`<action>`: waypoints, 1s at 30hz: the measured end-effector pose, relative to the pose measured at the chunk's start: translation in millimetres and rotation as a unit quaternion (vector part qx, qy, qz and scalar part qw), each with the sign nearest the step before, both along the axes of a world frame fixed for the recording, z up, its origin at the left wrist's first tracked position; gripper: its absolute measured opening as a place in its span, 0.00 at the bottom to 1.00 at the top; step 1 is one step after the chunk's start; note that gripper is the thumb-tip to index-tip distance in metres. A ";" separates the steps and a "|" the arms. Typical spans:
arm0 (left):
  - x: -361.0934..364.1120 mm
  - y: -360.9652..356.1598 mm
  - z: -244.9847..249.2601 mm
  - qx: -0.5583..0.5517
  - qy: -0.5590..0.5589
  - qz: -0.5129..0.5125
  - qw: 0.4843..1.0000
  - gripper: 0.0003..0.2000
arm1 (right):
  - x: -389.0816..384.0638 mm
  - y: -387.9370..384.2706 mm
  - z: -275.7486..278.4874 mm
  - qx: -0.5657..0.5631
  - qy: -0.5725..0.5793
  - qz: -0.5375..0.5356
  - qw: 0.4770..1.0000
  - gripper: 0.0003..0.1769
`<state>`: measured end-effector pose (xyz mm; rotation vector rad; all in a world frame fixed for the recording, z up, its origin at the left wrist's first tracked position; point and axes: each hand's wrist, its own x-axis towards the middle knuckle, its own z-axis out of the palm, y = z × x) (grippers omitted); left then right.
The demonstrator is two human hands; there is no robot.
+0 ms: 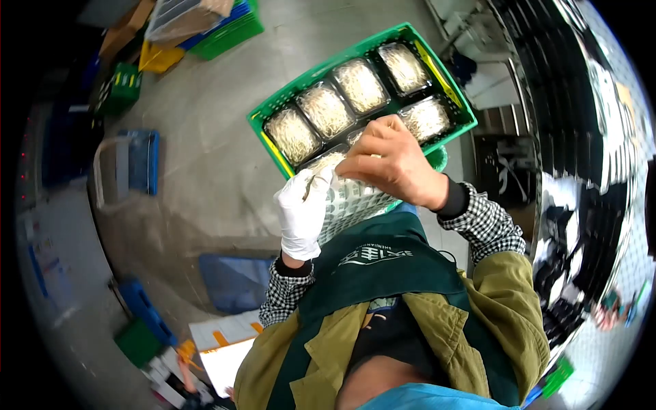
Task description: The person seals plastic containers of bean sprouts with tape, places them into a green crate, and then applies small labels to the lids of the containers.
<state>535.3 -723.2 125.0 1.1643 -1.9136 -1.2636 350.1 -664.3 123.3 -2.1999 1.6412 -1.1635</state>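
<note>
My left hand (pixel 305 210), in a white glove, is closed with its fingertips pinched at the near edge of a green crate (pixel 273 102). It holds the top of a patterned sheet (pixel 355 205) that hangs in front of the crate. Bare and bent over the crate's near side, my right hand (pixel 391 158) has its fingers pressed together beside the glove; what they grip is hidden. Clear packs of pale sprouts (pixel 360 85) fill much of the crate, and some near ones are partly covered by my hands.
Dark stacked trays (pixel 560 89) line the right side. Upper left are a green crate (pixel 229 34), a yellow bin (pixel 160 57) and a blue-framed cart (pixel 143 162). A blue bin (pixel 236 281) lies left of my left arm. Part of another person's arm (pixel 186 372) shows lower left.
</note>
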 end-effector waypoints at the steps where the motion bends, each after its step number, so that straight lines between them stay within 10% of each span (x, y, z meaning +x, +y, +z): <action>1: 3.8 -9.6 -7.7 0.034 0.004 -0.013 0.999 0.08 | 5.9 -2.3 -6.8 -0.038 0.003 -0.024 0.999 0.10; 6: 13.2 -60.1 -50.0 0.212 -0.013 -0.037 0.976 0.09 | 9.1 -15.6 -41.3 -0.026 -0.031 -0.078 0.996 0.10; 8: 24.8 -72.2 -65.4 0.247 -0.002 -0.042 0.968 0.09 | -12.9 -22.9 -106.6 0.030 -0.480 -0.288 0.828 0.08; 12: 42.0 -97.3 -52.6 0.220 -0.048 -0.096 0.969 0.09 | -117.5 -53.4 -255.1 -0.060 -0.668 -0.496 0.552 0.22; 15: 60.9 -106.6 -54.4 0.207 -0.066 -0.076 0.973 0.11 | -161.9 -86.8 -321.7 -0.128 -0.599 -0.627 0.481 0.35; 24: 65.8 -131.2 -77.1 0.294 -0.067 -0.004 0.953 0.18 | -193.4 -145.4 -372.2 0.062 -0.173 -0.866 0.465 0.27; 30: 57.0 -146.4 -80.3 0.299 -0.057 -0.039 0.952 0.17 | -185.9 -124.0 -364.7 0.047 -0.196 -0.863 0.463 0.22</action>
